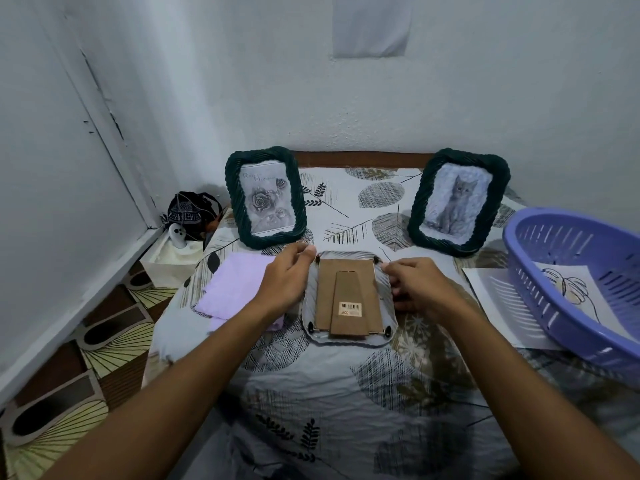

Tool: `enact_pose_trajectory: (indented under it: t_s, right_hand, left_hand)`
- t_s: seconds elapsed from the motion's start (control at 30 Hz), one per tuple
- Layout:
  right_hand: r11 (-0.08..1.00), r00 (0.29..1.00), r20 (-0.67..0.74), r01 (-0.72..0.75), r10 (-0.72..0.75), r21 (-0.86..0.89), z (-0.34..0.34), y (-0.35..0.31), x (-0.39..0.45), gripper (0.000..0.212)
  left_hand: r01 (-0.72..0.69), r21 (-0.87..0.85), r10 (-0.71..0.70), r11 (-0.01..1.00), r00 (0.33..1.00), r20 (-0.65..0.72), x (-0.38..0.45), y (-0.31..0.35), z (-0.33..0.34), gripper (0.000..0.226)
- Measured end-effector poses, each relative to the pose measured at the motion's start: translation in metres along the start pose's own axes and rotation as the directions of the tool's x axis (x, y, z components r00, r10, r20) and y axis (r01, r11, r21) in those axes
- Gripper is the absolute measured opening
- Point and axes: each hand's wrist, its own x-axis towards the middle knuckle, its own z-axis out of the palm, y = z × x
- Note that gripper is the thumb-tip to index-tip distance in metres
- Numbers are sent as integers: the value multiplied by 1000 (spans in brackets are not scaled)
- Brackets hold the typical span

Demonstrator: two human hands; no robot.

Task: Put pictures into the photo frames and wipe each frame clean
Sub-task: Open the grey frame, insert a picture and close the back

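Note:
A photo frame (349,299) lies face down in the middle of the table, its brown cardboard back and stand showing. My left hand (284,282) touches the frame's upper left corner with its thumb by a black clip. My right hand (419,285) has curled fingers at the frame's upper right corner and right edge. Two dark green frames stand behind: one with a rose picture (265,197) at the left, one with a cat picture (457,202) at the right. A lilac cloth (232,285) lies left of the flat frame, partly under my left arm.
A purple plastic basket (571,285) sits at the right on a sheet of paper (491,289) and holds a leaf drawing (568,282). The table (346,393) has a leaf-print cover. A dark bag (190,209) sits in the left corner on the floor.

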Motion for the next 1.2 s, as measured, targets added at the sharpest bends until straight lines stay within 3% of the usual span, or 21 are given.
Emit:
enact_pose_trajectory:
  t_s: [0.17,0.27,0.33,0.43,0.53,0.63,0.73,0.9,1.2]
  right_hand:
    - [1000,1000,17,1,0,-9,-12,2,-3,15]
    - [999,1000,17,8,-7,-45,-15,2,-3,13]
    - [980,996,-33,76,-84,-184,-17,3,4,12]
    - [885,957,-96,212,-274,-414,-19,-4,19,24]
    - [787,927,6,321,-374,-527,-20,-14,37,23]
    - [696,926,172,368,-338,-617,-20,-17,55,20]
    - [653,914,247,403,-322,-641,-22,-18,65,20]
    - [667,900,339,431,-273,-608,-31,-25,71,21]
    - [726,907,301,418,-296,-547,-30,-20,74,10]
  left_hand:
    - [-4,0,4,1000,999,43,0,3,6,30]
    - [-15,51,12,999,998,54,6,2,5,17]
    - [-56,174,48,983,998,48,15,1,3,10]
    - [-173,447,151,878,985,84,37,2,-3,20]
    - [-292,558,186,777,953,241,60,4,-6,26]
    - [-442,593,201,673,881,428,76,5,-3,27]
    - [-521,603,201,604,832,517,85,6,-2,23]
    - [-545,592,239,594,822,517,92,5,0,20]
    - [-492,521,241,697,846,476,97,-3,-1,19]
